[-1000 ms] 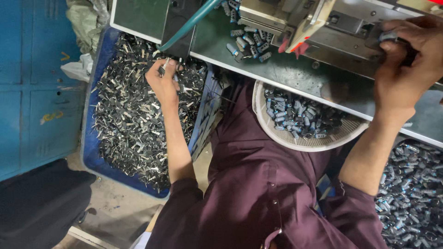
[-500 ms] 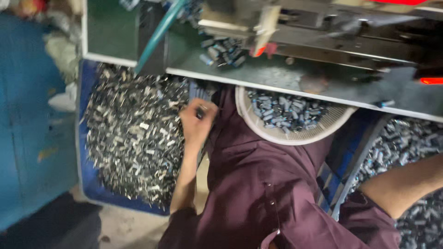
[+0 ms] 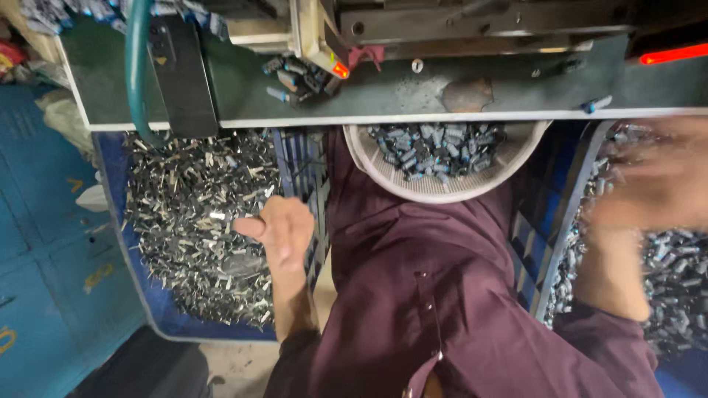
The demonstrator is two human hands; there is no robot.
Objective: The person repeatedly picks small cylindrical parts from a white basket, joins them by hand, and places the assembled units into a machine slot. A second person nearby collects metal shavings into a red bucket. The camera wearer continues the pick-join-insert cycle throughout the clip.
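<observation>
At 9 o'clock, the left hand (image 3: 276, 228) hangs loosely curled, holding nothing visible, beside the heaped metal clips (image 3: 195, 214), while the blurred right hand (image 3: 656, 180), grip unreadable, hovers over the equally full 3 o'clock bin of capped pieces (image 3: 675, 273).

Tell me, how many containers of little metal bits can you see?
3: a blue crate at the left hand, a round basket on the lap, another blue crate by the blurred right hand. More may be hidden.

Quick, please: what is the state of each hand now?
Left hand: closed in a loose fist, over the metal pieces; contents hidden.
Right hand: blurred, cannot be told.
</observation>
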